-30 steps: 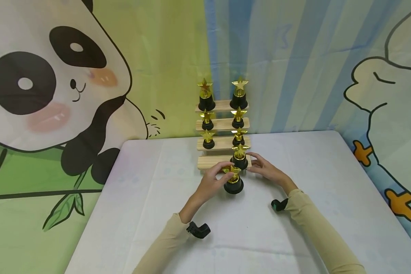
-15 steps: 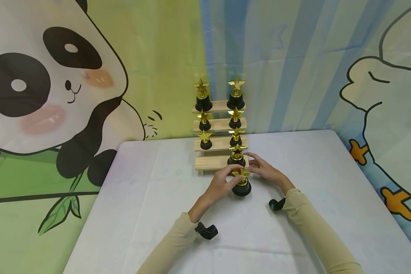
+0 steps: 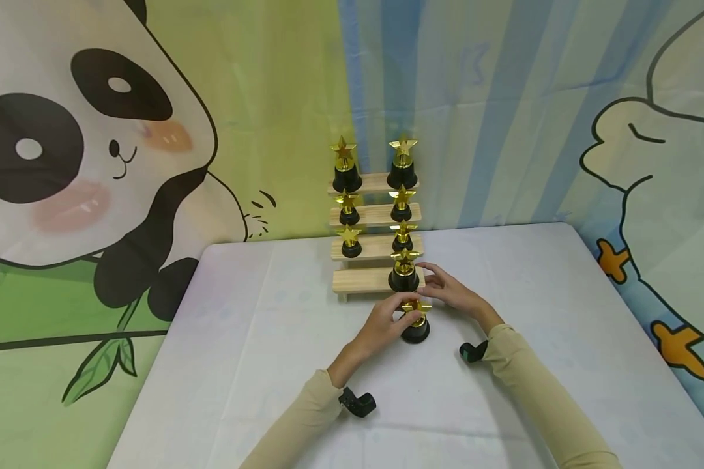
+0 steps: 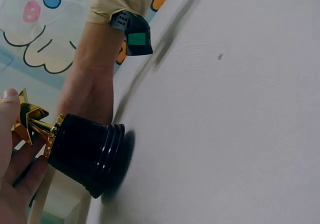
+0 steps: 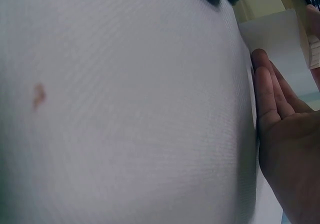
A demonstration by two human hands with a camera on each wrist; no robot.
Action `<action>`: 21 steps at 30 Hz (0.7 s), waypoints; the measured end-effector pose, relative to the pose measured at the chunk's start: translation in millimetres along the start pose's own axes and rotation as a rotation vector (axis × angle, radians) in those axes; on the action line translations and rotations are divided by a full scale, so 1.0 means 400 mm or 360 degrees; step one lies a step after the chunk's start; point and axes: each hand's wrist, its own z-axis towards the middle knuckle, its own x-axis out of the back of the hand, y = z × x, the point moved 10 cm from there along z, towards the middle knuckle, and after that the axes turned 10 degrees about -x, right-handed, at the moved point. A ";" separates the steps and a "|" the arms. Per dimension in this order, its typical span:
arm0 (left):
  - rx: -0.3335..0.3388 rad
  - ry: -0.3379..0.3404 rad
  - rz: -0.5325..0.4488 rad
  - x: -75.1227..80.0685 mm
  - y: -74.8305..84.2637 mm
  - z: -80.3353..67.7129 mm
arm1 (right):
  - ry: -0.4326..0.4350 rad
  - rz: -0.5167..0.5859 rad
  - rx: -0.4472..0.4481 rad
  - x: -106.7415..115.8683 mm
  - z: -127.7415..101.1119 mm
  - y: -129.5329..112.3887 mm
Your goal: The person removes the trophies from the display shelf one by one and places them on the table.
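Observation:
A small trophy with a gold star and a black base stands on the white table, just in front of a wooden stepped stand. My left hand pinches its star from the left. The left wrist view shows the black base on the cloth, the star and my left fingers around it. My right hand lies flat with straight fingers beside the trophy on the bottom step. In the right wrist view that hand holds nothing.
The stand's upper steps carry several more star trophies in two columns. The bottom step's left side is bare wood. A cartoon backdrop hangs behind the table. Black wrist cameras sit at both cuffs.
My left hand has moved the trophy a little to the right and nearer to me, down onto the table. The right hand has stayed beside the bottom step.

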 end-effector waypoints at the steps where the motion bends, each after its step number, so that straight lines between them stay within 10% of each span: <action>1: 0.0004 -0.0004 -0.0008 -0.003 -0.004 -0.002 | 0.0002 -0.0005 0.0001 0.000 0.001 0.001; 21: 0.0088 0.0041 0.0002 -0.022 -0.027 -0.032 | 0.0054 -0.0056 -0.0031 0.005 -0.001 0.006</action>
